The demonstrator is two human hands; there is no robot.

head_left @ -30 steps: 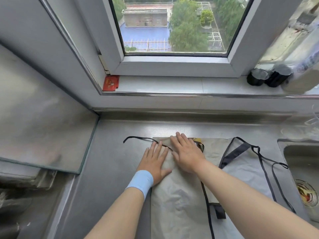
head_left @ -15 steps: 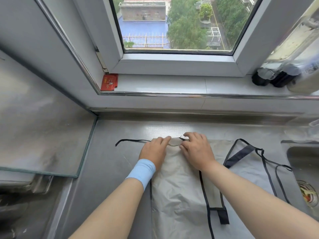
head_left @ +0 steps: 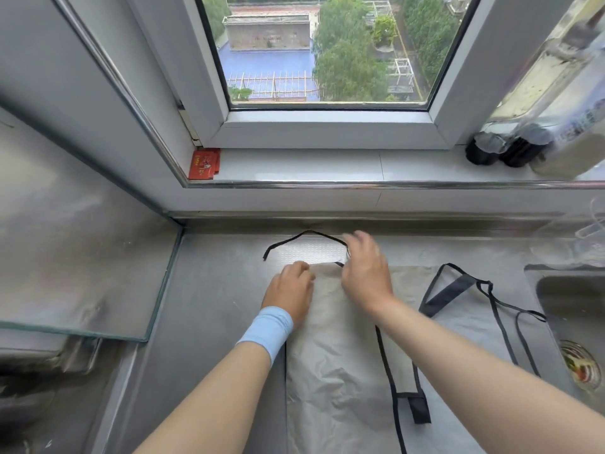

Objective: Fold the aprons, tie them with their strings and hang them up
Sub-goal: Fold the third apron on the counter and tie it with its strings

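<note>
Steel counter is carrying the folded apron, which is lying at centre, left of the sink. The left hand is gripping its far left corner with curled fingers. The right hand, blurred, is meeting the black string beyond; I cannot tell its grip. Tying seems to be starting, so the next move is wrapping that string around the fold.

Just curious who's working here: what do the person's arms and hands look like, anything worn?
The left hand and right hand are bare, no gloves. Both forearms are uncovered, with no sleeves in view. A light blue wristband wraps the left wrist; the right wrist wears nothing.
</note>
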